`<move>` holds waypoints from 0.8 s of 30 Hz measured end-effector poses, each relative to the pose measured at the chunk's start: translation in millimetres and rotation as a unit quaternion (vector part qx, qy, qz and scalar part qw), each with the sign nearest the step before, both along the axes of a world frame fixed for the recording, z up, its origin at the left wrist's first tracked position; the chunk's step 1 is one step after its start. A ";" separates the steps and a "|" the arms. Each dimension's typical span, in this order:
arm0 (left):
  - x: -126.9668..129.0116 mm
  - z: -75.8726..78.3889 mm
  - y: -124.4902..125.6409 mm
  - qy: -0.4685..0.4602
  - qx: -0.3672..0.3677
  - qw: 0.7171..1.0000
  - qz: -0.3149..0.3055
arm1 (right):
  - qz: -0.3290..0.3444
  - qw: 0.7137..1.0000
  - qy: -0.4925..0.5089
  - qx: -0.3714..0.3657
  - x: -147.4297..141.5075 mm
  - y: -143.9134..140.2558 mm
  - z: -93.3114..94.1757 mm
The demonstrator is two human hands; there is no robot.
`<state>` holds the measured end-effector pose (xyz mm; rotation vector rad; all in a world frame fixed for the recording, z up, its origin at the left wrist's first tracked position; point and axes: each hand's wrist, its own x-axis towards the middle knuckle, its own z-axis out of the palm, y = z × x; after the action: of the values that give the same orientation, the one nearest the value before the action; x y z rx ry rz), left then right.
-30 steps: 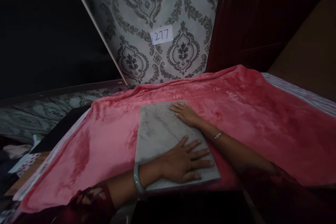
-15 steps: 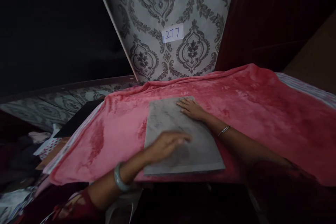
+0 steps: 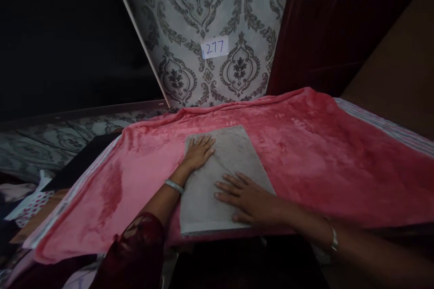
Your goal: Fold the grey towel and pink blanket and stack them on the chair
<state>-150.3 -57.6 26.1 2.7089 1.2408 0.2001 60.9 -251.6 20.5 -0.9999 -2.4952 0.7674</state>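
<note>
Both hands lie flat, fingers spread and gripping nothing, on the grey slab (image 3: 226, 176): left hand (image 3: 199, 151) far corner, right hand (image 3: 249, 198) near edge.

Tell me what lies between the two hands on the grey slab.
Head view: only bare slab between left hand and right hand.

Maroon lace sleeve (image 3: 135, 248) (probably), wrist bangles (image 3: 174, 185).
</note>
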 end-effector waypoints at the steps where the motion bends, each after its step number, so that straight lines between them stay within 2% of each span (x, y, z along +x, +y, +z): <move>1: -0.1 0.1 0.5 -0.002 0.002 1.000 0.001 | 0.000 1.000 0.005 -0.018 0.1 -13.7 3.4; 4: 0.3 -1.1 4.2 -0.024 0.013 1.000 0.000 | -0.009 0.997 0.036 -0.061 2.0 -40.9 10.1; 6: -0.5 -2.3 7.0 -0.058 0.024 0.998 0.001 | -0.032 0.993 0.091 -0.073 8.5 -44.0 8.7; 7: -1.7 -2.4 8.0 -0.083 0.031 0.996 0.010 | -0.063 0.987 0.129 -0.066 14.2 -41.0 5.8; 9: -7.1 -0.9 7.5 -0.160 0.050 0.984 0.059 | -0.174 0.961 0.211 -0.031 30.1 -28.5 -3.8; 11: -17.2 2.4 1.3 -0.276 0.051 0.948 0.151 | -0.309 0.907 0.288 -0.001 49.0 -11.5 -16.2; 13: -31.3 5.8 -12.6 -0.413 -0.011 0.879 0.238 | -0.393 0.846 0.360 -0.029 65.3 5.1 -28.0; 16: -54.3 9.6 -44.6 -0.569 -0.197 0.745 0.287 | -0.405 0.774 0.463 -0.152 75.2 24.6 -38.9; 17: -60.7 10.7 -56.1 -0.590 -0.251 0.710 0.291 | -0.394 0.757 0.485 -0.188 74.1 29.7 -39.7; 18: -66.0 12.0 -66.9 -0.597 -0.294 0.687 0.291 | -0.384 0.748 0.497 -0.215 71.1 34.3 -38.7; 21: -73.9 18.7 -91.9 -0.571 -0.376 0.672 0.284 | -0.366 0.756 0.487 -0.239 57.6 45.7 -26.3; 24: -69.3 31.5 -104.1 -0.549 -0.366 0.684 0.312 | -0.366 0.777 0.461 -0.224 49.6 49.7 -4.2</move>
<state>-219.6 -161.7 57.7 0.9869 1.2733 0.9652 110.4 -201.9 16.3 -1.1999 -0.9758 1.1944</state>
